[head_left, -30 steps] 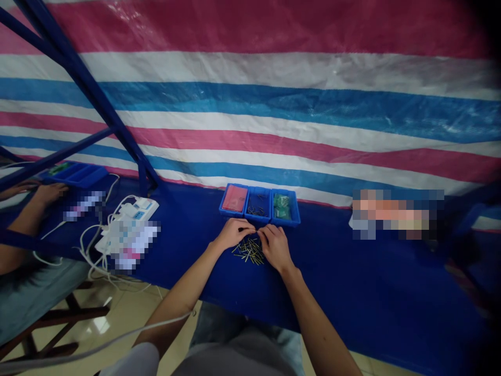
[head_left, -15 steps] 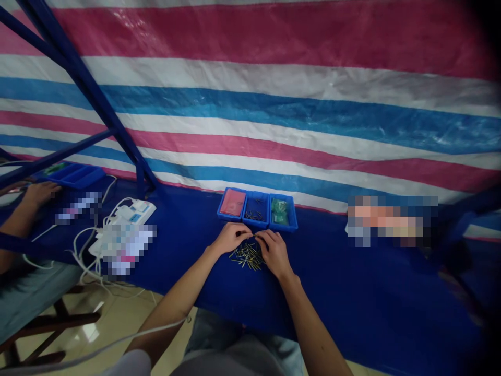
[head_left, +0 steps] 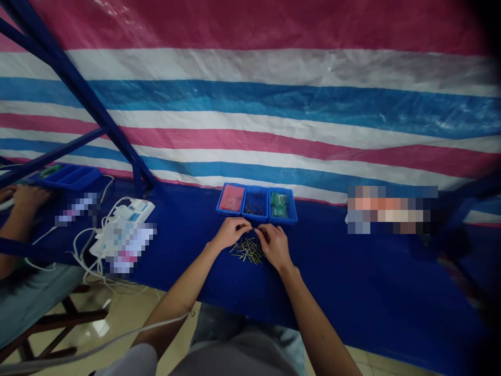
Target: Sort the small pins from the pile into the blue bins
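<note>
A loose pile of thin, brass-coloured metal rods (head_left: 247, 251) lies on the blue table; they are too small to tell whether they are bits or screws. Over its far edge, my left hand (head_left: 231, 233) is closed in a pinch. Opposite it, my right hand (head_left: 275, 245) pinches too, its fingertips almost meeting the left ones. A thin metal rod seems to sit between the fingertips, mostly hidden by them. Just beyond my hands stand three joined blue bins: a bin with pink sheets (head_left: 232, 199), a bin with dark thin pieces (head_left: 255, 203) and a bin with green packets (head_left: 279, 204).
To the left, a white power strip (head_left: 136, 211) and tangled white cables (head_left: 86, 261) lie on the table (head_left: 344, 292). A co-worker's hands (head_left: 31, 197) are beside another blue tray (head_left: 74, 177) at far left. A blue metal frame (head_left: 84, 99) and striped sheeting (head_left: 242, 120) stand behind.
My hands stay pinched over the pile, with the fingertips slightly shifted. The whole view has tilted a little. At far left, the co-worker's hand has moved left and a second hand shows.
</note>
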Demonstrator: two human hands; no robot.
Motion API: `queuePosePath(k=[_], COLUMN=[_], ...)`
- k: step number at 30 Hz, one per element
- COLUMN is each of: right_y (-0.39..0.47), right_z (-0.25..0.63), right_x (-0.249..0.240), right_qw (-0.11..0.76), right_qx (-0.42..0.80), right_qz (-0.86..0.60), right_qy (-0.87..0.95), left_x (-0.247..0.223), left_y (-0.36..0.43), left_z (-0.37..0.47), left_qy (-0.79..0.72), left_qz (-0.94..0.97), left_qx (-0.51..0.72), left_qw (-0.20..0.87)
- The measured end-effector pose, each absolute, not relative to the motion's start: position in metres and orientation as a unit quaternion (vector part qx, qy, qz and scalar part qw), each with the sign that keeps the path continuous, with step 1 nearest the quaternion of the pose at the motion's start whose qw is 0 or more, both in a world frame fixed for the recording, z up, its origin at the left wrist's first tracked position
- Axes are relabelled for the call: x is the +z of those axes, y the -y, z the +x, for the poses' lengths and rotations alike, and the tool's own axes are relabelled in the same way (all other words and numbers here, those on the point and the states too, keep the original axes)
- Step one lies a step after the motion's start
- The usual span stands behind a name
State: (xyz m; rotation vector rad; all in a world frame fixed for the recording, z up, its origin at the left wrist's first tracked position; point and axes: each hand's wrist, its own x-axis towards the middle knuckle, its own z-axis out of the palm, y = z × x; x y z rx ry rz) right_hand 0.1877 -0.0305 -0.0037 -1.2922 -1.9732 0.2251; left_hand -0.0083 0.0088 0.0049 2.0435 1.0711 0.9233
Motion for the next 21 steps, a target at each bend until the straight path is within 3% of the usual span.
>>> queuePosePath(k=[8, 21], right_y=[0.0298, 0.0293], right_z=[0.1896, 0.1896], right_x=[-0.0052, -0.0024], right_qw=[0.41, 0.383], right_qx=[0.112, 0.109], right_qz=[-0.488, -0.502], right_qy=[0.762, 0.768], left_x=[0.0092, 0.0053], left_y=[-0.007, -0.0087], left_z=[-0.0084, -0.0086], left_qy=[-0.407, -0.403], left_qz=[0.778, 0.779], left_qx=[0.345, 0.352], left_qw=[0.33, 0.327])
